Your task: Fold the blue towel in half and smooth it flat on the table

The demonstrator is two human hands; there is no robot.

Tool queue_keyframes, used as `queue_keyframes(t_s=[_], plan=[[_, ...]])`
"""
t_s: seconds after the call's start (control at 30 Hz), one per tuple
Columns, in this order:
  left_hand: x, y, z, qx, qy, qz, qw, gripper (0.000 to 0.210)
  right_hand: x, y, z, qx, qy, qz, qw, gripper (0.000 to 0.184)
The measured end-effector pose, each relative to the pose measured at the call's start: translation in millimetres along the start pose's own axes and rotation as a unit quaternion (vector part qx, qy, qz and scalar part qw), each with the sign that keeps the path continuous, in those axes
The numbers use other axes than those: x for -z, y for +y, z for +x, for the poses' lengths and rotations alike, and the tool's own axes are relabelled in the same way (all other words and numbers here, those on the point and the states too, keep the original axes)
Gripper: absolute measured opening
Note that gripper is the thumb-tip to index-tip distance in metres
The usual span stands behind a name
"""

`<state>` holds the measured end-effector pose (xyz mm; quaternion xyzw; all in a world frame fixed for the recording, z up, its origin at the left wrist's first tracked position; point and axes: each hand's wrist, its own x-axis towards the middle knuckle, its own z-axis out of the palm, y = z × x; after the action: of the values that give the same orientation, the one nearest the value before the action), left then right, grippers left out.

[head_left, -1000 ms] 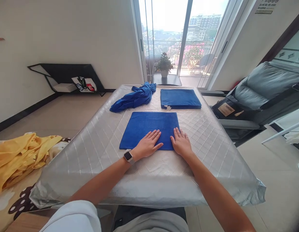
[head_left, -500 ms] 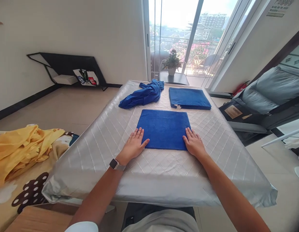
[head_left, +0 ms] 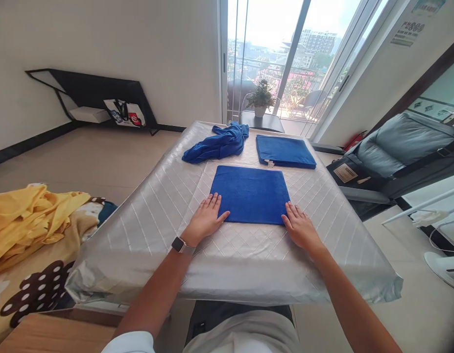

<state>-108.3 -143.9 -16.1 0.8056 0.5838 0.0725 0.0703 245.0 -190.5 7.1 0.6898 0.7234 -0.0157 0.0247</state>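
Fingers (head_left: 212,201) touch a matte, rectangular blue cloth (head_left: 250,193) on glossy, diamond-patterned sheeting (head_left: 245,247).

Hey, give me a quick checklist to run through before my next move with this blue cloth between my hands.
1. Front blue cloth lying flat, edges straight: ok, no big creases show.
2. Left hand at the cloth's left edge: ok, open, palm down.
3. Right hand at the near right corner: ok, also open and palm down.
4. Folded blue stack neat: ok, roughly squared, with a white tag poking out at its near left.
5. Other blue cloth flat: not ok, bunched up at the table's far left.
6. Front cloth's underside smooth: cannot tell, it's hidden.
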Motion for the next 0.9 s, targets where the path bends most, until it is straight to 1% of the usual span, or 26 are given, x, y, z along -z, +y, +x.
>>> queue_keyframes(t_s=[0.1, 0.23, 0.33, 0.43, 0.5, 0.6, 0.67, 0.73, 0.8, 0.9], plan=[[0.7, 0, -1, -0.002, -0.001, 0.004, 1.0, 0.082, -7, -6, -22, -0.008, -0.003, 0.011, 1.0, 0.065], [6.9, -1, -3, -0.003, 0.001, 0.013, 1.0, 0.078, -11, -13, -31, -0.017, 0.007, 0.023, 1.0, 0.065], [15.1, 1, -4, -0.024, 0.025, 0.014, 0.999, 0.072, -10, -14, -31, -0.018, 0.011, 0.034, 0.999, 0.065], [23.4, 14, -5, -0.074, 0.062, -0.008, 0.995, 0.062, -10, -13, -31, -0.016, 0.014, 0.044, 0.999, 0.064], [27.4, 32, -5, -0.121, 0.08, -0.027, 0.989, 0.055, -11, -14, -32, -0.017, 0.018, 0.049, 0.998, 0.064], [28.8, 72, -1, -0.224, 0.075, -0.042, 0.971, 0.046, -12, -14, -33, -0.016, 0.024, 0.057, 0.998, 0.063], [25.9, 102, 9, -0.298, 0.062, -0.041, 0.952, 0.043, -12, -15, -34, -0.016, 0.025, 0.061, 0.998, 0.063], [19.4, 132, 26, -0.351, 0.061, -0.037, 0.934, 0.043, -11, -15, -34, -0.016, 0.026, 0.065, 0.997, 0.063], [9.9, 158, 47, -0.375, 0.068, -0.03, 0.924, 0.048, -11, -15, -35, -0.017, 0.029, 0.069, 0.997, 0.062], [-7.6, 184, 77, -0.365, 0.066, -0.006, 0.929, 0.058, -10, -15, -36, -0.016, 0.033, 0.07, 0.997, 0.061]])
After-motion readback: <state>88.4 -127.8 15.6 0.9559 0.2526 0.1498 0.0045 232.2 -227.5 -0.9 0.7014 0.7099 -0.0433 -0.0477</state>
